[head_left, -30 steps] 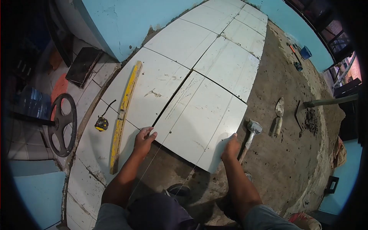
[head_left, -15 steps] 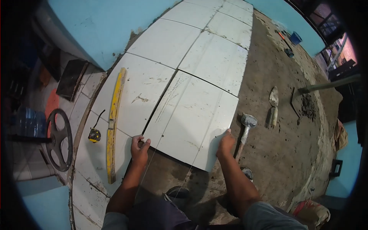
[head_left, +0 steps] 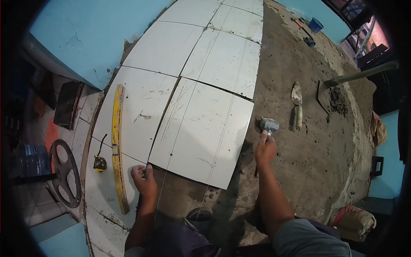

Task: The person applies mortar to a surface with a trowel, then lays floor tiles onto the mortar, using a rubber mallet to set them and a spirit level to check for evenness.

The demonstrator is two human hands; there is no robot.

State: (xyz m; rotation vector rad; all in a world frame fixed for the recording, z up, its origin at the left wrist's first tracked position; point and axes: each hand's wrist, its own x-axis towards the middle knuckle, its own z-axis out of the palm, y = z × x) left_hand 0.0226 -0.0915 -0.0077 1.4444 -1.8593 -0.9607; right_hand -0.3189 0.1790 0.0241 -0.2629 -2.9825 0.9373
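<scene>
Two bare hands, well apart. Left hand (head_left: 144,183) at the near left corner of a large white tile (head_left: 197,128), fingers loosely curled, thumb pointing forward; grip or mere nearness to the corner impossible to tell. White tile at centre, with dark gaps along its left and far edges and bare floor (head_left: 308,171) beyond its near and right edges. Right hand (head_left: 266,150) just right of the tile, arm reaching forward, clamped on a mallet (head_left: 269,125) by the handle, close under the grey head.

Among containers, far left, a clear plastic jug (head_left: 33,160) beside a dark steering wheel (head_left: 59,175), contents unclear. Toward upper right, a blue bucket (head_left: 316,25), inside too small to make out. At lower right, a sack (head_left: 354,222), contents out of sight.

Lost in the dark border, far left: outer side of the jug. Mallet handle largely covered by the right hand. Farther right, a shovel (head_left: 364,73), handle running to the dark rim.
</scene>
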